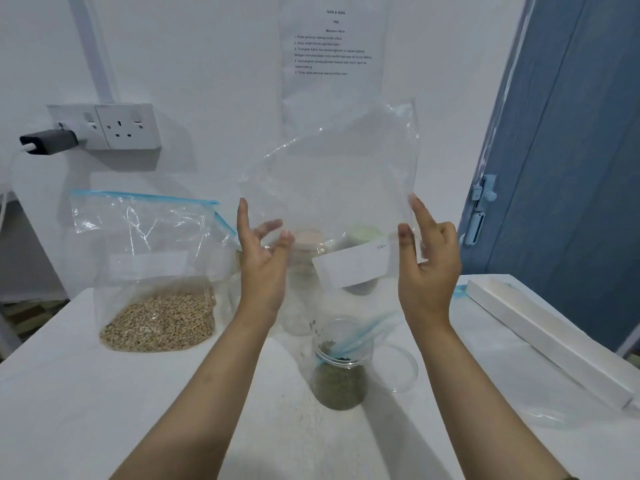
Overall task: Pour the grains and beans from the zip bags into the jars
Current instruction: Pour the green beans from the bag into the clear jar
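Both hands are raised over a white table, steadying an upturned clear bag: the left hand touches its edge with loosely spread fingers, while the right hand pinches the opposite edge. Its blue zip end dips into an open jar of dark green beans directly below. Far left, a wall socket holds a dark plug. Beneath it, a second bag of tan grains stands on the table. Two lidded jars wait behind the raised bag, below a printed sheet taped to the white wall. At right, a long white box lies beside a blue door.
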A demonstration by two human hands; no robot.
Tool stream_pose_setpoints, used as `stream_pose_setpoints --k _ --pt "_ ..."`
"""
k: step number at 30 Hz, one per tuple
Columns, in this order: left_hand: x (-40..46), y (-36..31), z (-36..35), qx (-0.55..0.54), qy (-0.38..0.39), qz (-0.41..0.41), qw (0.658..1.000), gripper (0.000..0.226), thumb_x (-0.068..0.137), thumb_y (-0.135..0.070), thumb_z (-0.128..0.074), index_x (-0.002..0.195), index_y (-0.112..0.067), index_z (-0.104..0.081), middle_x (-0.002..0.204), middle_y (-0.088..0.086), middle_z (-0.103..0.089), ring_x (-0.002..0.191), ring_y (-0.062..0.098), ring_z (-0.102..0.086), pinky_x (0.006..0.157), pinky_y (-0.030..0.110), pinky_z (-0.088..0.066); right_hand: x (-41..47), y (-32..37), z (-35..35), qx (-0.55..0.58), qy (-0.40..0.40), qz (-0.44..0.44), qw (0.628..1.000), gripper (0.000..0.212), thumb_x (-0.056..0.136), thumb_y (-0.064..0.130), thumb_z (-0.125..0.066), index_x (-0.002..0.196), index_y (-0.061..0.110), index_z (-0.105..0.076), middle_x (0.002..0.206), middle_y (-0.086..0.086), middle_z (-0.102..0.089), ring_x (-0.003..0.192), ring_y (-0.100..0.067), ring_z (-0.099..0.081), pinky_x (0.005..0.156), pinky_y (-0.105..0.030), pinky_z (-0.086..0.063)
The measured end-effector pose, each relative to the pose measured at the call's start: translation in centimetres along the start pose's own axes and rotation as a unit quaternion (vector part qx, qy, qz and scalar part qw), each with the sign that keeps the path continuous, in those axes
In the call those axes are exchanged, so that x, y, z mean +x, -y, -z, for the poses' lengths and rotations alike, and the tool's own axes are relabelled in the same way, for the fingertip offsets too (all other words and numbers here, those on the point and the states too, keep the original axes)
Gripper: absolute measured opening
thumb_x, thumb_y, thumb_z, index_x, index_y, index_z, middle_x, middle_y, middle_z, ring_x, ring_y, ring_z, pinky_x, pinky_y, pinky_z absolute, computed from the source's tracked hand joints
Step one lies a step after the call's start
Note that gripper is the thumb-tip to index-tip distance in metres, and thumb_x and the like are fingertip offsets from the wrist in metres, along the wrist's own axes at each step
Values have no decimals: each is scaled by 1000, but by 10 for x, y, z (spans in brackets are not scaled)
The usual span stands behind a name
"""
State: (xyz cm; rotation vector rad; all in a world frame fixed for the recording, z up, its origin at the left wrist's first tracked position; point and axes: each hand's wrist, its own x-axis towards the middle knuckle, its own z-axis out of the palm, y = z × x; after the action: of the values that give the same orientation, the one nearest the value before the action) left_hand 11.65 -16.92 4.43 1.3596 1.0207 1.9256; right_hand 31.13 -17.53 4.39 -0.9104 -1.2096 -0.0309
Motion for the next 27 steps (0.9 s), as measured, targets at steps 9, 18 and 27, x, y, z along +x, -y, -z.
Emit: stream_pose_setpoints --k 9,18,27 --pt "1 -6 -14 26 22 -46 998 75 100 -8 -54 136 -62 -18 117 -11 -54 102 21 -63 97 42 -52 7 -10 15 14 -2 -29 999 38 103 23 -56 141 21 -57 84 6 -42 76 -2 -46 76 -14 -41" --pt "2 -8 -19 23 30 -52 998 74 100 0 -50 144 -51 -19 116 -10 -53 95 8 -62 89 29 -53 7 -9 21 23 7 -49 999 38 104 28 -54 142 28 -56 86 -12 -47 74 -13 -46 76 -29 -45" --pt "-4 -8 -17 28 44 -49 997 77 99 -2 -52 144 -51 -13 122 -4 -54 105 11 -60 89 21 -50 5 -7 24 37 4 -55 998 37 105 30 -52 141 29 -57 91 -16 -51 74 0 -45 78 -15 -41"
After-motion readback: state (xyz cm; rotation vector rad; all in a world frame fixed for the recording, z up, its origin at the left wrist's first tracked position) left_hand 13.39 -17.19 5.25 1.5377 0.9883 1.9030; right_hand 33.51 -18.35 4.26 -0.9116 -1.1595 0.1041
